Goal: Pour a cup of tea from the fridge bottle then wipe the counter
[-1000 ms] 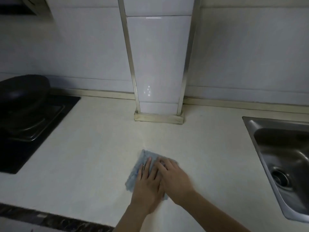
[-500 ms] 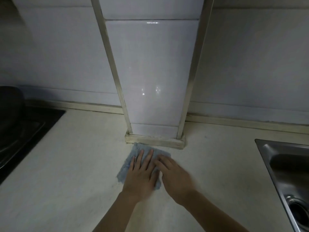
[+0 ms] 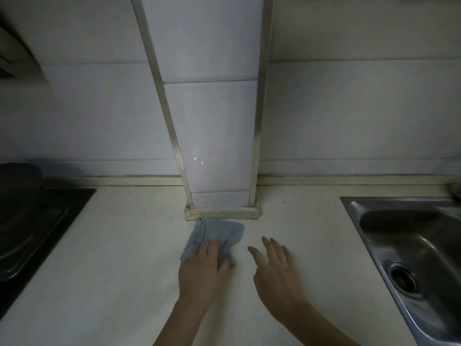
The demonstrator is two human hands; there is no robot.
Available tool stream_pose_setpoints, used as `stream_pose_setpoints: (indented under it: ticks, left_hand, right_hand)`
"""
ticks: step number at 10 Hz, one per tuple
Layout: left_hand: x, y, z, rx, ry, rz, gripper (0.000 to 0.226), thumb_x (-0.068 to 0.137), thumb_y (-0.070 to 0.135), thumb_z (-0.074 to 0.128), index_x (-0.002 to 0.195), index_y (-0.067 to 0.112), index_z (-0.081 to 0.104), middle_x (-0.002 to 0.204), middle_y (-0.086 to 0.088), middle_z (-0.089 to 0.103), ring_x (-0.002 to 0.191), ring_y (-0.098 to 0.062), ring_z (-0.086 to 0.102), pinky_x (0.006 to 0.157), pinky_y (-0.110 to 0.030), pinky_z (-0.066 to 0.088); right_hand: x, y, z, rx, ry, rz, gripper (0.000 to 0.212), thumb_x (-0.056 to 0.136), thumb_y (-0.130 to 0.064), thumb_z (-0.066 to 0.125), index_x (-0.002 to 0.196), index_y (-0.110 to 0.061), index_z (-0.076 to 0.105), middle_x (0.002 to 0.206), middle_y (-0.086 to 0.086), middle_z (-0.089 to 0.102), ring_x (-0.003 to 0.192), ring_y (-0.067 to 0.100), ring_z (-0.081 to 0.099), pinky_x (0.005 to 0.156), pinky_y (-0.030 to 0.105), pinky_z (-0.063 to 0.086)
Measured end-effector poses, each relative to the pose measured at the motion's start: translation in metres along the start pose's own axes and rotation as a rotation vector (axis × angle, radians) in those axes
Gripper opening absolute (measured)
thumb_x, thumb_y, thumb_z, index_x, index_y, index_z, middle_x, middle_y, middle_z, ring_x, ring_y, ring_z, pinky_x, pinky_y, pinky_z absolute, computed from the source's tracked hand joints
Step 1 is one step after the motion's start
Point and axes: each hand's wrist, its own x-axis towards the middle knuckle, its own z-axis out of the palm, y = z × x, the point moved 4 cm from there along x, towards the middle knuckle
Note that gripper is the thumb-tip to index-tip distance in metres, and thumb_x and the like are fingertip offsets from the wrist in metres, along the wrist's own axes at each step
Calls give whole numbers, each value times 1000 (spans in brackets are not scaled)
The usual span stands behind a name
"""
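A light blue cloth (image 3: 219, 232) lies on the pale counter (image 3: 124, 258), just in front of the base of the tiled pillar. My left hand (image 3: 203, 268) covers the cloth's near part, and its thumb presses the near right corner, where the fabric bunches. Whether its fingers are flat or curled into the cloth is not clear. My right hand (image 3: 277, 268) is off the cloth, to its right, fingers spread and straight over the bare counter. No bottle or cup is in view.
A tiled pillar with metal edge strips (image 3: 222, 171) rises from the counter at the back wall. A steel sink (image 3: 409, 245) is set in at the right. A black hob (image 3: 37, 233) with a dark pan (image 3: 17, 181) fills the left.
My right hand has come off the cloth and moved right onto bare counter. The left hand stays on the cloth, which was pushed up to the pillar base.
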Motion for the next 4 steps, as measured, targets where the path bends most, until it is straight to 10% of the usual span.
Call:
stream_pose_setpoints:
  ticks: [2, 4]
  left_hand:
    - [-61, -10, -72, 71, -77, 34, 67, 99, 62, 25, 157, 32, 9, 165, 3, 11, 146, -20, 26, 102, -33, 40]
    - [-120, 4, -123, 41, -14, 112, 83, 86, 74, 1, 156, 32, 17, 164, 0, 20, 141, -23, 37, 100, -38, 43]
  right_hand:
    - [-50, -20, -70, -35, 54, 50, 64, 58, -26, 79, 119, -13, 65, 124, 15, 63, 112, 32, 62, 90, 48, 53]
    - [-92, -50, -143, -12, 156, 48, 60, 63, -30, 78, 120, -15, 64, 124, 10, 63, 112, 27, 62, 93, 44, 52]
